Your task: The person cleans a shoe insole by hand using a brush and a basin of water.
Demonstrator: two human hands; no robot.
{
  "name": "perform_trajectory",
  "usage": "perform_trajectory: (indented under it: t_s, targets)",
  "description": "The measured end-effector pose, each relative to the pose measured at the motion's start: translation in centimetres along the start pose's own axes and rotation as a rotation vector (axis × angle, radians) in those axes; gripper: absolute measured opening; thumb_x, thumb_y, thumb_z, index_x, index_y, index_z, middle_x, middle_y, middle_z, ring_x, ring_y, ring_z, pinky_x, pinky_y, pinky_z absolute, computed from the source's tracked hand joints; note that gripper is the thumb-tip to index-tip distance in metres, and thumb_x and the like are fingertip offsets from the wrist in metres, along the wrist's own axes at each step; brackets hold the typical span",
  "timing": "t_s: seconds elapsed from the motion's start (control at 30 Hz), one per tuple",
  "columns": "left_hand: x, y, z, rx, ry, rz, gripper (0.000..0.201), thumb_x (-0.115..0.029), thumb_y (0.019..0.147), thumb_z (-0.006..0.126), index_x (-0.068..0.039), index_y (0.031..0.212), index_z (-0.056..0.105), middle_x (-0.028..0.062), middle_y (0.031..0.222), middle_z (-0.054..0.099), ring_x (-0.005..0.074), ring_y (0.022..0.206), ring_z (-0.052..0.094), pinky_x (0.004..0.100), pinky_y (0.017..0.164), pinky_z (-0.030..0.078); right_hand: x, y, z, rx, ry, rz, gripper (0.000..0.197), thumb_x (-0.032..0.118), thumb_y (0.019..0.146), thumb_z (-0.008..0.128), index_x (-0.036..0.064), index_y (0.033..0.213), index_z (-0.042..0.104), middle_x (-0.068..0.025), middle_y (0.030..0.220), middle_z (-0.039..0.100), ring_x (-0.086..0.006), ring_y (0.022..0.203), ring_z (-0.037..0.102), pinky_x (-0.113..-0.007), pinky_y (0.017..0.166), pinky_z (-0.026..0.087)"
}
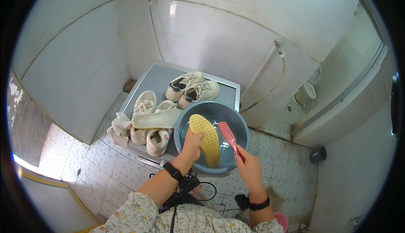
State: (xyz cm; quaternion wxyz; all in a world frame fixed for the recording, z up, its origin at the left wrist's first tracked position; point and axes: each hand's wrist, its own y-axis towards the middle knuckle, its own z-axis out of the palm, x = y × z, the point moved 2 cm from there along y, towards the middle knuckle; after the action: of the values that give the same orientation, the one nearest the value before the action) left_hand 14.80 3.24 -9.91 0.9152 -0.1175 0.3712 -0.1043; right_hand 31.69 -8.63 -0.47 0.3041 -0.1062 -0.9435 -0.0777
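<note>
My left hand (193,143) is closed on the edge of a yellow shoe insole (205,138) dotted with small holes. The insole is held up over a grey-blue basin (244,131) with water (228,150) in it. In my right hand (249,166) is the handle of a red brush (228,134), its head over the basin's right half and apart from the insole. The bristles do not show. A pale insole (158,119) lies across a pair of white shoes (157,142) left of the basin.
Another pair of white sneakers (198,90) stands behind the basin on a grey-topped appliance (160,79). A whitish cloth (120,127) hangs at its left corner. A hose (276,81) runs down from a wall tap (278,47). A dark bin (317,154) stands at the right wall.
</note>
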Motion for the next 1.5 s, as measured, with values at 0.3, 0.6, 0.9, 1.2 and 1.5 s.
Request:
perform_trajectory:
  t_s: [0.3,0.6,0.9,1.2,1.5]
  targets:
    - [0.0,0.5,-0.9,0.042,-0.014,0.043,0.029,-0.006,0.091,0.053,-0.003,0.120,0.049,0.0081,0.110,0.060,0.0196,0.098,0.061,0.0336,0.084,0.049,-2.1,1.5,2.1,0.040,-0.024,-0.055,0.037,0.019,0.082,0.065,0.0146,0.118,0.064,-0.0158,0.082,0.068,-0.0288,0.075,0.066,-0.033,0.068,0.051]
    - [-0.5,-0.2,0.2,0.159,0.002,-0.021,0.046,0.006,0.088,0.045,-0.007,0.131,0.041,0.0083,0.120,0.054,0.0221,0.109,0.055,0.0357,0.095,0.044,3.1,1.4,4.1,-0.045,0.223,-0.094,0.033,0.012,0.086,0.062,0.0020,0.117,0.062,-0.0194,0.082,0.066,-0.0188,0.068,0.065,-0.028,0.065,0.049]
    - [0.2,0.4,0.3,0.153,-0.187,-0.050,0.048,0.010,0.084,0.043,-0.007,0.129,0.042,0.0091,0.120,0.054,0.0249,0.109,0.056,0.0391,0.095,0.046,-0.5,-4.5,3.6,-0.035,0.227,-0.131,0.036,0.015,0.086,0.062,0.0052,0.121,0.060,-0.0204,0.081,0.065,-0.0227,0.066,0.067,-0.030,0.060,0.048]
    - [-0.3,0.0,0.3,0.168,-0.023,-0.099,0.057,0.013,0.079,0.042,-0.007,0.133,0.040,0.0104,0.122,0.053,0.0257,0.111,0.055,0.0379,0.095,0.045,1.8,0.7,5.8,-0.054,0.136,-0.261,0.039,0.018,0.085,0.062,0.0144,0.124,0.059,-0.0199,0.081,0.064,-0.0375,0.070,0.062,-0.039,0.061,0.049]
    - [-1.6,-1.4,1.6,0.200,-0.011,-0.125,0.070,0.014,0.071,0.035,-0.006,0.138,0.037,0.0102,0.127,0.051,0.0244,0.118,0.050,0.0331,0.102,0.038,4.1,1.8,3.3,-0.005,0.175,-0.165,0.037,0.009,0.084,0.063,0.0041,0.121,0.060,-0.0183,0.082,0.067,-0.0205,0.068,0.066,-0.029,0.064,0.050]
